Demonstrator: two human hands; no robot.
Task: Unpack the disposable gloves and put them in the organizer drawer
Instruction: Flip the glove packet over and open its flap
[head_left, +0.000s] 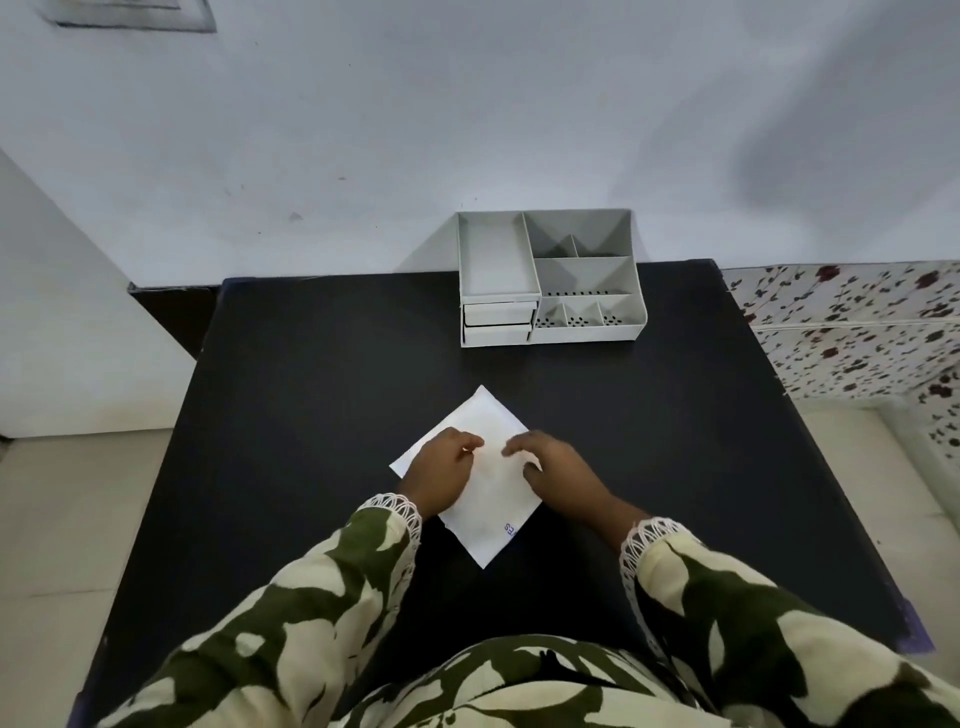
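Observation:
A flat white glove packet (480, 415) lies on the black table (311, 389), turned like a diamond, with small blue print near its lower corner. My left hand (439, 475) rests on its left side, fingers curled against the paper. My right hand (553, 467) presses on its right edge, fingers bent down. A grey organizer (550, 278) stands at the table's far edge; its two small drawers (498, 323) on the lower left are pushed in. Whether either hand pinches the packet cannot be told.
The organizer has several open compartments on top, all without contents. A white wall rises behind the table. A flowered cloth (857, 332) lies to the right and pale floor tiles show on both sides.

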